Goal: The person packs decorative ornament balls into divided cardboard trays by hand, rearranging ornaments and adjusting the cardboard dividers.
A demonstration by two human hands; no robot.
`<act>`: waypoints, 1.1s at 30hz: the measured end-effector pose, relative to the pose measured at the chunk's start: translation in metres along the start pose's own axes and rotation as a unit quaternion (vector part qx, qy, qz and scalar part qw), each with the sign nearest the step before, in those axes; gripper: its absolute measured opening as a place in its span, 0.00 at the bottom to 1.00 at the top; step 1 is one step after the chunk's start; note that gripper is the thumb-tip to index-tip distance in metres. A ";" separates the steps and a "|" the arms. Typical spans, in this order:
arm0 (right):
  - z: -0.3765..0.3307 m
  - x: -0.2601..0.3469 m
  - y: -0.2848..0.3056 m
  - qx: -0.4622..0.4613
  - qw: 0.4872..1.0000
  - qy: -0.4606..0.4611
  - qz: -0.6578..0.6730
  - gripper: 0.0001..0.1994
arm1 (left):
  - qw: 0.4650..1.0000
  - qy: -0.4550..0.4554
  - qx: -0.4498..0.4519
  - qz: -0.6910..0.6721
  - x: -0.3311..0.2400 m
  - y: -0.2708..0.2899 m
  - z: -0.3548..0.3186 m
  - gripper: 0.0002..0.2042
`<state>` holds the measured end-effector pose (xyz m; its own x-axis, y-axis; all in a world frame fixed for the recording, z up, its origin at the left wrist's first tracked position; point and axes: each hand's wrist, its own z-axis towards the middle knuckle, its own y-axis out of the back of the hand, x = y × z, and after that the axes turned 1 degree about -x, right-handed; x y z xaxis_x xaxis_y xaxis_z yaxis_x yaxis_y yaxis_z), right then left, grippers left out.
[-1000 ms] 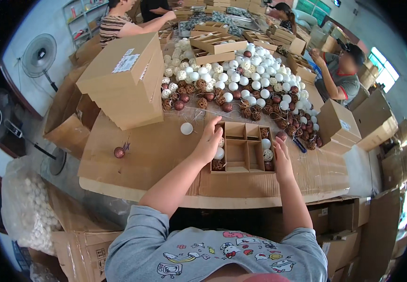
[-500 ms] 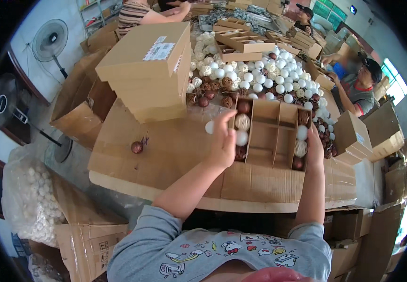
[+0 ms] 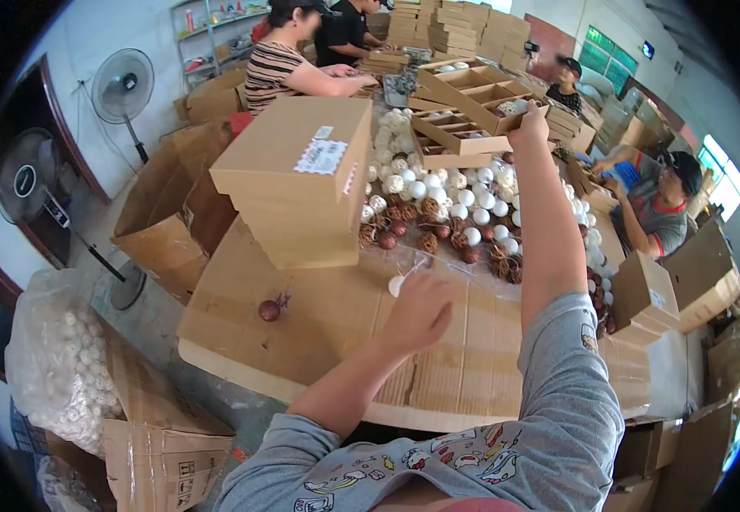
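Note:
At the far side of the pile, my right hand [image 3: 528, 128] grips the near right corner of a divided cardboard tray [image 3: 460, 104]. A few balls show in the tray's end compartment by my fingers. It lies tilted across another divided tray [image 3: 451, 160]. My left hand [image 3: 425, 314] hovers over the cardboard-covered table [image 3: 327, 341], curled and blurred, so its grip is unclear. Just beyond it lies a white ball [image 3: 396, 286]. White, cream and brown decorative balls [image 3: 472, 200] are heaped ahead. A lone brown glitter ball [image 3: 269, 311] rests to the left.
A tall stack of closed cardboard boxes [image 3: 293, 171] stands on the table left of the pile. More boxes [image 3: 646, 294] are at the right. Co-workers sit or stand around the far side. A bag of white balls [image 3: 63, 367] and a fan [image 3: 124, 85] are at left.
The divided tray has gone from between both my hands to the far trays, carried by my right hand. My left hand has let go of it and curled. The view has shifted.

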<state>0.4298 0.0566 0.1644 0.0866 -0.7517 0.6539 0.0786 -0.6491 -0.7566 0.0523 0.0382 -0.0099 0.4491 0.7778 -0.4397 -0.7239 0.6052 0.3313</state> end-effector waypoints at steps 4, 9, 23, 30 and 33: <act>-0.006 -0.052 -0.010 -0.087 0.976 -0.001 -0.198 0.26 | 0.988 -0.058 0.120 0.079 0.003 0.003 -0.014 0.08; -0.010 -0.063 0.049 -0.068 0.905 0.073 -0.414 0.32 | 0.987 -0.027 0.137 0.086 0.012 0.010 -0.020 0.10; -0.113 0.232 0.331 -0.176 0.231 0.193 -0.937 0.30 | 0.975 -0.026 0.222 0.011 -0.008 -0.009 0.005 0.09; -0.111 0.265 0.369 -0.138 0.253 0.169 -0.943 0.21 | 0.976 0.079 0.202 -0.009 0.026 -0.037 -0.018 0.05; -0.106 0.262 0.375 -0.132 0.215 0.214 -0.944 0.15 | 0.972 0.134 0.193 -0.001 0.033 -0.040 -0.021 0.04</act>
<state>0.3762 -0.3959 0.0519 0.0438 0.9744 -0.2204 -0.4911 0.2131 0.8446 0.0850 0.0355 -0.0553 0.2595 0.7357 -0.6256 -0.4488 0.6654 0.5964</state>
